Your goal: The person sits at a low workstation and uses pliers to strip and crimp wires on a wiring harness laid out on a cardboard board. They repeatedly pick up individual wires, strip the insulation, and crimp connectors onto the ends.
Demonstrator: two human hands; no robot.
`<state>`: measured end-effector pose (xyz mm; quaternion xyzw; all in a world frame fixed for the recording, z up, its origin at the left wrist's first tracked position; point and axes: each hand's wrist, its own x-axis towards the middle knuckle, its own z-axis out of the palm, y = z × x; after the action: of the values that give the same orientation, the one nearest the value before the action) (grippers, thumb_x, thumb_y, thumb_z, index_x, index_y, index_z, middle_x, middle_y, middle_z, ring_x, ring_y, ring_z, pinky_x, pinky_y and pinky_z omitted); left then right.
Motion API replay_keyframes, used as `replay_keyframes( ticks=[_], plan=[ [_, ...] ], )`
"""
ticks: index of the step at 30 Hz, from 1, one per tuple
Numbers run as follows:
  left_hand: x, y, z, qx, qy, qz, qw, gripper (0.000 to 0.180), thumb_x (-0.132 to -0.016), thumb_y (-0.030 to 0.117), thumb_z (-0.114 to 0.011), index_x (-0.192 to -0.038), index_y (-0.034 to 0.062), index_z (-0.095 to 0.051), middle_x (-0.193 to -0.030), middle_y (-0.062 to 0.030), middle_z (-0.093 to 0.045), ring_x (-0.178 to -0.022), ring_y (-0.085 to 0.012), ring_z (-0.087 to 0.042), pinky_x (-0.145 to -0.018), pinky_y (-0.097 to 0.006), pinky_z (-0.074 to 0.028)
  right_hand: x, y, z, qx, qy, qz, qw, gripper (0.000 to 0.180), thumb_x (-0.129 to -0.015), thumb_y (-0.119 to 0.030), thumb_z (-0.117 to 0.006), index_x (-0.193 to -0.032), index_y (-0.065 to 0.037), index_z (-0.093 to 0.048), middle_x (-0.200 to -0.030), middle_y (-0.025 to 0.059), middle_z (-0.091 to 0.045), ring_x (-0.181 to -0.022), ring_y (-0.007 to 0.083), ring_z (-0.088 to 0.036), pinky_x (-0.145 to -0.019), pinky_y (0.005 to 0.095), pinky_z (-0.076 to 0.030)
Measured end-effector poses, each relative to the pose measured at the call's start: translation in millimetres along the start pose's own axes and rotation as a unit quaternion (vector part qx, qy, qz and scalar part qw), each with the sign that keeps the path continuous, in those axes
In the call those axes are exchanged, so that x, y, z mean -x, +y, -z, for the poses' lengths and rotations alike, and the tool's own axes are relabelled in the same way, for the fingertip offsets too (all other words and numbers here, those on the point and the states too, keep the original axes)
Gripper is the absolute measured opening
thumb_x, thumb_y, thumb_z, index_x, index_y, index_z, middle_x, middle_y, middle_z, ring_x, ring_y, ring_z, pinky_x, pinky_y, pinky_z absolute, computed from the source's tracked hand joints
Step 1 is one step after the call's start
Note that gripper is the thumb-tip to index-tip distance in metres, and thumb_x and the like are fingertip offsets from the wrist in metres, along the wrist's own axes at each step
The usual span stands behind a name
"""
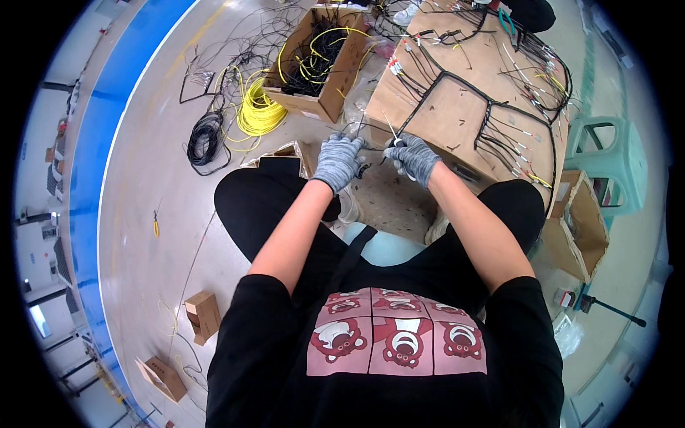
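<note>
Both my hands wear grey knit gloves and are close together at the near-left edge of a cardboard-topped work surface. The fingers of my left hand [338,161] are closed on a thin black wire [372,148] that spans the gap between the hands. My right hand [415,158] is closed around the end of a black-wrapped wire harness [421,101], with a slim white piece sticking out by its fingers; its exact kind is too small to tell. From there the harness runs up over the cardboard [399,89] and branches into several thin leads with white, red and yellow tips.
Left of the surface stand an open carton [335,100] of black and yellow cables, a yellow cable coil [258,108] and a black coil [205,139]. Teal-handled pliers [507,23] lie at the far end. A green plastic stool [606,164] and an open carton [579,228] are at right.
</note>
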<state>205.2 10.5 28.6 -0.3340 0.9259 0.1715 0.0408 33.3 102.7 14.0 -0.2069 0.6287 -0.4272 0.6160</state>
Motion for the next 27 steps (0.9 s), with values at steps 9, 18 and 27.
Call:
replay_keyframes(
  ticks=[9, 18, 27],
  plan=[
    [-6, -25, 16, 0.064, 0.011, -0.083, 0.994, 0.027, -0.091, 0.025, -0.049, -0.11, 0.0067, -0.053, -0.116, -0.0164, -0.055, -0.102, -0.0332, -0.056, -0.084, -0.043, -0.046, 23, -38, 14, 0.306, 0.125, 0.213, 0.919, 0.029, -0.093, -0.025, -0.049, -0.109, -0.003, -0.057, -0.089, 0.0205, -0.063, -0.081, 0.0331, -0.06, -0.079, 0.0362, -0.047],
    [-19, -19, 43, 0.068, 0.045, -0.141, 0.987, 0.023, -0.086, 0.019, -0.057, -0.106, 0.0068, -0.057, -0.104, -0.0166, -0.056, -0.096, -0.0344, -0.057, -0.083, -0.041, -0.048, 1, -42, 1, 0.379, -0.068, 0.159, 0.909, 0.027, -0.087, -0.021, -0.052, -0.105, -0.002, -0.062, -0.082, 0.0199, -0.065, -0.074, 0.0331, -0.062, -0.072, 0.0387, -0.049],
    [-48, -28, 80, 0.07, 0.075, -0.237, 0.966, 0.017, -0.083, 0.016, -0.061, -0.097, 0.0065, -0.062, -0.095, -0.0113, -0.058, -0.091, -0.0311, -0.058, -0.08, -0.038, -0.048, 15, -64, 2, 0.463, -0.031, 0.215, 0.86, 0.03, -0.09, -0.023, -0.049, -0.111, -0.004, -0.06, -0.094, 0.0209, -0.064, -0.088, 0.0376, -0.06, -0.08, 0.0413, -0.047]
  ],
)
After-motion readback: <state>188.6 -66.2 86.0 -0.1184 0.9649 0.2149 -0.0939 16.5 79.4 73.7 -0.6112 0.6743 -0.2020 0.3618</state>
